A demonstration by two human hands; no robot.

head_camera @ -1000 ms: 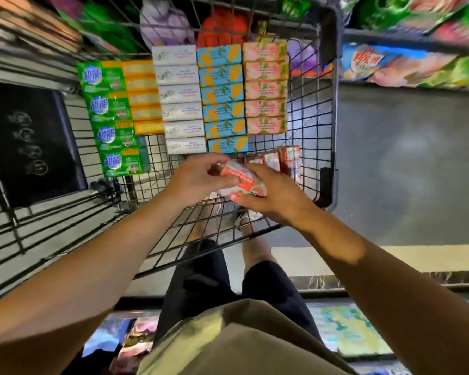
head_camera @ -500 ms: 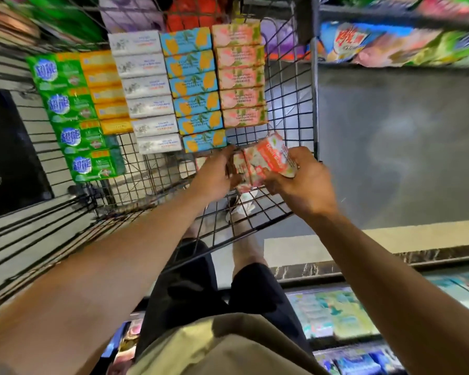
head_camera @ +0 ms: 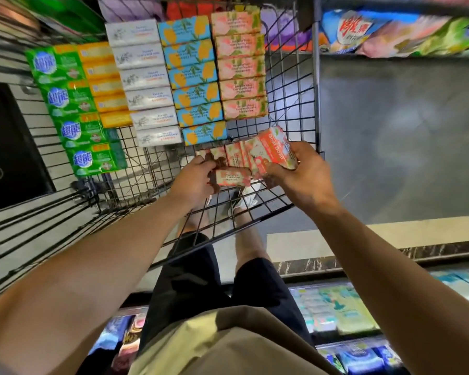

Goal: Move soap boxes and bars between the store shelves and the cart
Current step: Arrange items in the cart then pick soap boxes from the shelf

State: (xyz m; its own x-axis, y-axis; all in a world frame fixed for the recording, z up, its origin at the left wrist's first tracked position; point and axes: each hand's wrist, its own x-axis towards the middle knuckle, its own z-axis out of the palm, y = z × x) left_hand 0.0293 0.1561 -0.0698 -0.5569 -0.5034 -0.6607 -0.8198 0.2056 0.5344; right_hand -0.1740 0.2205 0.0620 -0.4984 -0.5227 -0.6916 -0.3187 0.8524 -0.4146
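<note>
Pink soap boxes [head_camera: 272,154] sit bunched in my right hand [head_camera: 299,175], its grip clamped round them, just nearer me than the pink row [head_camera: 240,64] in the cart [head_camera: 316,104]. My left hand [head_camera: 195,180] pinches one pink box [head_camera: 232,176]. I judge I'm loading; next, seat it against that row's near end.

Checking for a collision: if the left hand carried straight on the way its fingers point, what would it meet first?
Likely the pink boxes standing just beyond the pink box that the left hand grips; depth is unclear.
</note>
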